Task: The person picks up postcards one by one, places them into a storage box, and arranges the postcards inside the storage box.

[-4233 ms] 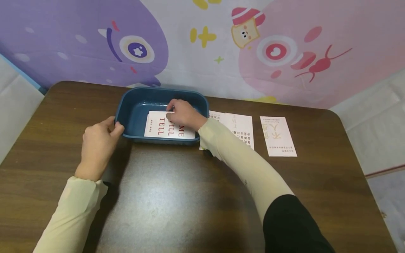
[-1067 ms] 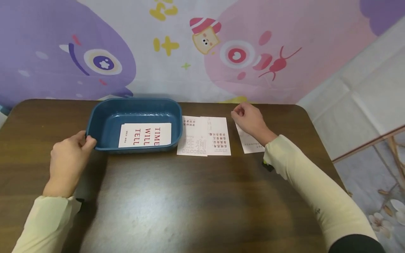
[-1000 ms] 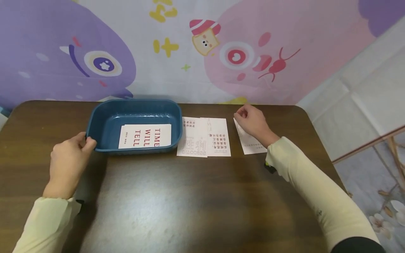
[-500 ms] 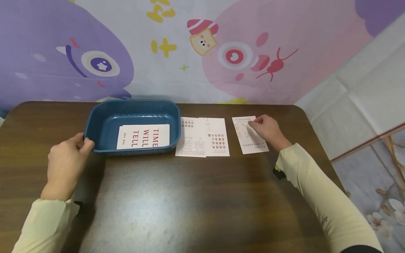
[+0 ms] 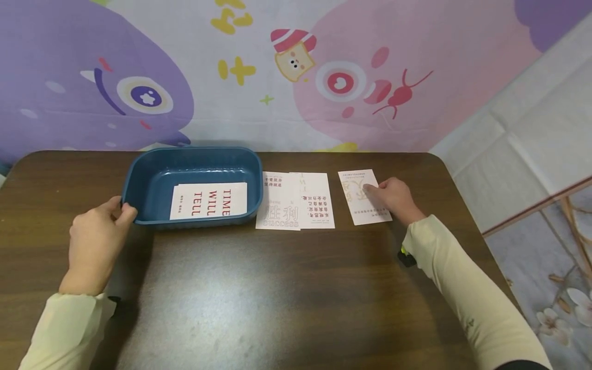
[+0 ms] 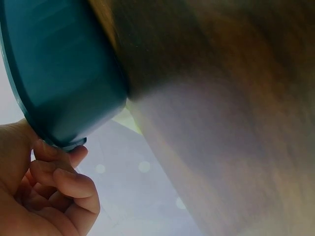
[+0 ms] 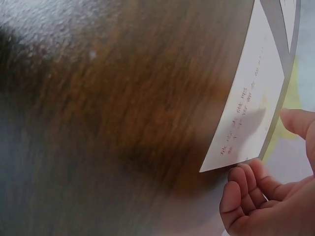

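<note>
A dark blue plastic tub [image 5: 194, 222] stands at the back left of the table. My left hand [image 5: 98, 241] pinches its near left rim between thumb and fingers, as the left wrist view confirms. Inside the tub lies a white card [image 5: 215, 200] with red letters, on top of at least one other. My right hand [image 5: 398, 198] is at the right edge of a single white card [image 5: 353, 200] lying flat. In the right wrist view its curled fingers [image 7: 236, 189] meet the card's edge, and the thumb is held apart above the card.
Two white printed cards, a left one [image 5: 279, 200] and a right one [image 5: 316, 200], lie side by side right of the tub, their edges meeting. Brown wooden table [image 5: 259, 298] spreads out in front. Behind it hangs a cartoon-printed cloth [image 5: 259, 123].
My right hand left the cards in the tub and went right to the single card, then slid from its top to its right edge. The left hand keeps the rim; the view turned right.
</note>
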### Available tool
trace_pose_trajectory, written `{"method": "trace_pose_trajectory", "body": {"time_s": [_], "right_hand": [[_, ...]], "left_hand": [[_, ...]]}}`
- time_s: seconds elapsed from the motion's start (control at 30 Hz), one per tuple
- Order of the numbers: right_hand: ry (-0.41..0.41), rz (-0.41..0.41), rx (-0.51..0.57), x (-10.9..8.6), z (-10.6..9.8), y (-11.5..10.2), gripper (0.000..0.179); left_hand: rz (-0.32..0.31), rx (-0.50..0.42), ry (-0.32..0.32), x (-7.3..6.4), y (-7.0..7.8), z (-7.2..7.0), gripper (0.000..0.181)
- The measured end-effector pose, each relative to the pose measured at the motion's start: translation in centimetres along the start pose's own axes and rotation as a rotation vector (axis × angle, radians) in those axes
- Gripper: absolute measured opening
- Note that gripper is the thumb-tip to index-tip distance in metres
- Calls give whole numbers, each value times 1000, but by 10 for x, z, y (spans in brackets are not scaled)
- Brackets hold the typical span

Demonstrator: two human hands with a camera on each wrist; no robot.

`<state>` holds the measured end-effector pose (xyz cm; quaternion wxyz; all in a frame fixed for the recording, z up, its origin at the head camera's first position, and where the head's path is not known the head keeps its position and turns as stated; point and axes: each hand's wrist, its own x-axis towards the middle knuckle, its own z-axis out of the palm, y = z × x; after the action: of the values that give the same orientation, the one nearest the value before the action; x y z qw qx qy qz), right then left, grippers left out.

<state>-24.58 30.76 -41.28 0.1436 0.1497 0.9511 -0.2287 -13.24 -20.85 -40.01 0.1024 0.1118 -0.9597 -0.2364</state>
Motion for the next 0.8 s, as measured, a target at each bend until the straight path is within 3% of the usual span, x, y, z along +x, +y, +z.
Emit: {"method": "trace_pose_trajectory", "body": {"time_s": [0.8], "right_hand": [[-3, 48, -2, -2, 2, -2, 55]], "left_hand": [[-21, -3, -12, 0, 2, -2, 39]]}}
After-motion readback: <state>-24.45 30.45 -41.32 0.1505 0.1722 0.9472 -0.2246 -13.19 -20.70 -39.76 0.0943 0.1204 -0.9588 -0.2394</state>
